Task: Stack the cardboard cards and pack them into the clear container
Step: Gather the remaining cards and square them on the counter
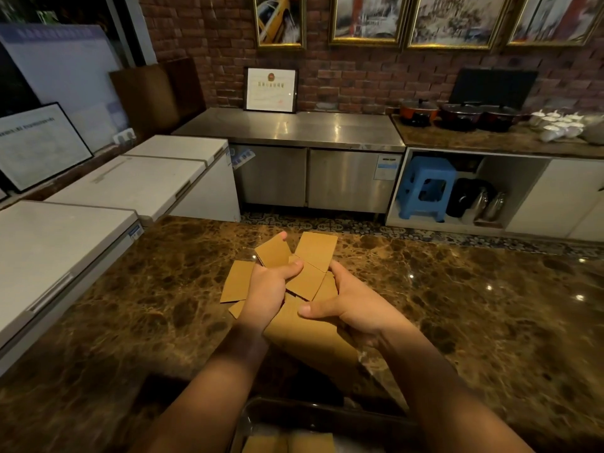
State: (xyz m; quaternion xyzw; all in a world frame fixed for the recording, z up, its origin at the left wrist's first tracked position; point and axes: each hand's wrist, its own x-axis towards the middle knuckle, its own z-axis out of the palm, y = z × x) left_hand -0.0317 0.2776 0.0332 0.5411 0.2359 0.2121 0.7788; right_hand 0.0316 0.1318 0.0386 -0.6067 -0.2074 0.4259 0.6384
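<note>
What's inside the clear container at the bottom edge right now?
The clear container holds at least two cardboard cards lying side by side. The frame edge cuts off the rest, so the count is unknown.

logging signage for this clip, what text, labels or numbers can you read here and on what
Nothing reads clearly enough to quote.
Framed certificate on the steel counter: red emblem and heading, characters too blurred.
Black-framed board at left: printed lines, too small.
Large white board behind it: blurred.
Blue and white sticker on the steel cabinet: illegible.
Small label on the white freezer: illegible.
Cardboard cards in the hands: no print visible.
</note>
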